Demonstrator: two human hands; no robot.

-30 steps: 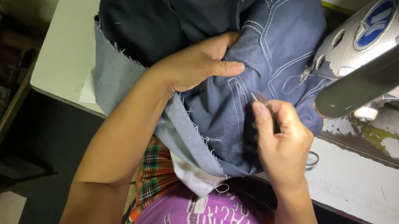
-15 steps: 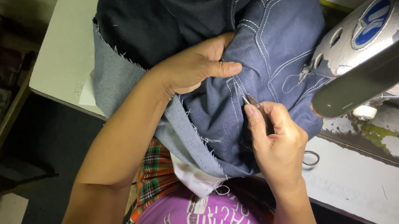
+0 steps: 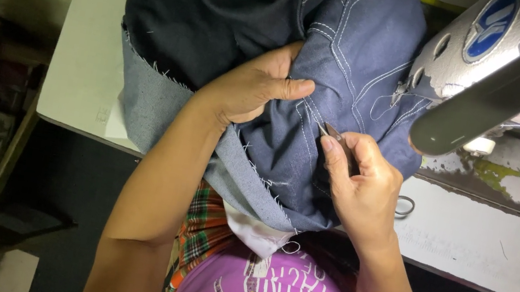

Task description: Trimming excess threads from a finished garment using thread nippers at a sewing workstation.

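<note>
Snips [image 3: 332,134] mostly hidden in right hand [image 3: 366,185]

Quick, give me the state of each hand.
Left hand: closed, gripping blue denim fabric.
Right hand: closed, pinching small metal thread snips.
</note>
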